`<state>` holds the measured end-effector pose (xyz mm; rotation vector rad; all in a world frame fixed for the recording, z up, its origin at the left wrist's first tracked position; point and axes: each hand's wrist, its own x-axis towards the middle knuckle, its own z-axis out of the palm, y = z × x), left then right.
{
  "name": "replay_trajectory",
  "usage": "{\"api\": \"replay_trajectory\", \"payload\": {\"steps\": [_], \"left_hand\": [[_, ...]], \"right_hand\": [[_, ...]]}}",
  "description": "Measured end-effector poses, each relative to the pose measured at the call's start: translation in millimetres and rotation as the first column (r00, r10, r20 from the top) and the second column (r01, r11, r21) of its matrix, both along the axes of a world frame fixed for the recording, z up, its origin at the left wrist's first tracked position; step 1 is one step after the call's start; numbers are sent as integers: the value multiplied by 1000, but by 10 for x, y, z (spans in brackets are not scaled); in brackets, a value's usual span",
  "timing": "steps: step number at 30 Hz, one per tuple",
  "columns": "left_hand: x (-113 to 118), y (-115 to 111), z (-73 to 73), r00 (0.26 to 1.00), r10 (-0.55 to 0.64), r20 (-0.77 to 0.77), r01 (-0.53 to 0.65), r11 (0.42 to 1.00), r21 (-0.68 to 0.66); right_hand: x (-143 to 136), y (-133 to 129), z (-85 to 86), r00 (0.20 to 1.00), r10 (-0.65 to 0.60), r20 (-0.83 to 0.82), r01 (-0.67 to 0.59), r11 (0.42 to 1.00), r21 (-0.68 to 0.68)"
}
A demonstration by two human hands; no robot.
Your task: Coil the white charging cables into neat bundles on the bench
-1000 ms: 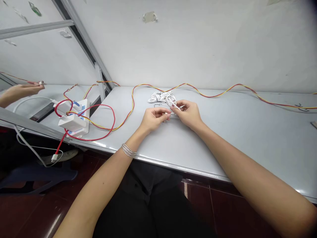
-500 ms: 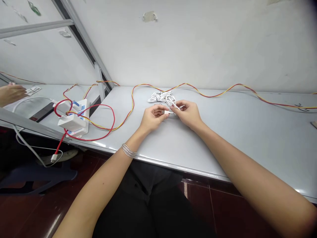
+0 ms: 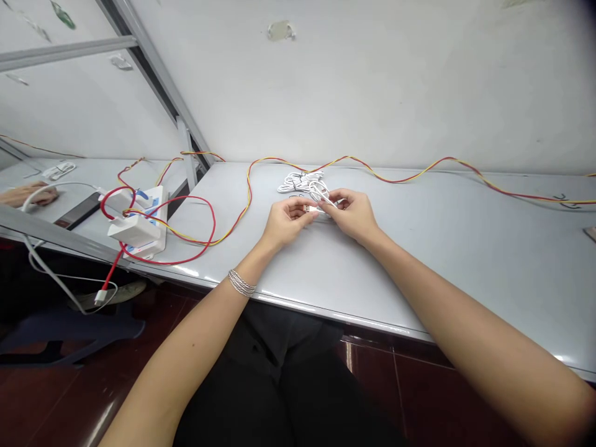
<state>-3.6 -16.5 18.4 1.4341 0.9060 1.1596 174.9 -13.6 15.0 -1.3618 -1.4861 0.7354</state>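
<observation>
Pinching USB plug (image 3: 311, 209): left hand (image 3: 287, 222), grip closed.
Right hand (image 3: 352, 215): closed on white cable loops (image 3: 318, 189).
Tied cable bundle (image 3: 298, 181): far side of both hands.

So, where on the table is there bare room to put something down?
The widest bare patch of table lies beyond the right forearm, with the red-and-yellow wire behind it. A smaller patch lies between that forearm and the left forearm. It is crowded behind the left hand, at the white cables, and left, around the power strip.
</observation>
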Motion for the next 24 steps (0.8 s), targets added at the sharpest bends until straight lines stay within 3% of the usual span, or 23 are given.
{"api": "replay_trajectory", "payload": {"steps": [6,14,24], "left_hand": [[34,-4,16,995,86,-43,-89,993,-77],[-3,25,2,999,17,39,-15,999,-51],[0,24,13,998,65,20,-65,997,-32]], "right_hand": [[-2,-5,-4,1000,12,10,-12,1000,15],[-16,-36,57,989,139,-44,-139,990,14],[-11,43,-14,986,62,-153,-73,995,-68]]}}
